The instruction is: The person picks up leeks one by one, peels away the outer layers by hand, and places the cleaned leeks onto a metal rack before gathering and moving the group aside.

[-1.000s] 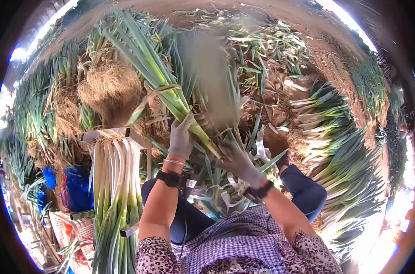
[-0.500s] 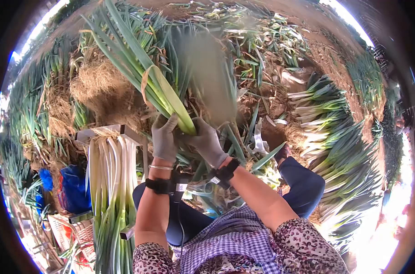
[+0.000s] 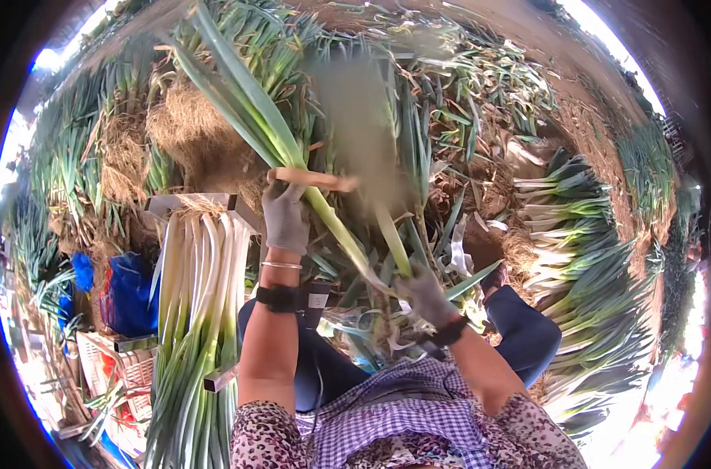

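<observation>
My gloved left hand [image 3: 285,217] is closed around a leek [image 3: 333,222] held at a slant. Its green leaves reach to the upper left and its pale root end points down toward my right hand. A dry brownish leaf [image 3: 316,179] lies across the stalk just above my left fingers. Lower and to the right, my gloved right hand [image 3: 428,298], slightly blurred, grips a light green leaf strip [image 3: 390,238] that stands apart from the stalk. A smudge on the lens hides the strip's upper part.
Trimmed leeks [image 3: 203,289] lie in a metal-ended holder [image 3: 246,211] at my left, near a blue bag [image 3: 129,301] and a wicker basket [image 3: 140,383]. A long row of leeks [image 3: 578,266] covers the ground at right. Rooted leeks [image 3: 187,117] and leaf scraps [image 3: 488,78] lie ahead.
My right hand has moved down and right, away from my left hand, with a leaf strip pulled off the stalk. More of the pale stalk shows. My left hand still holds the leek.
</observation>
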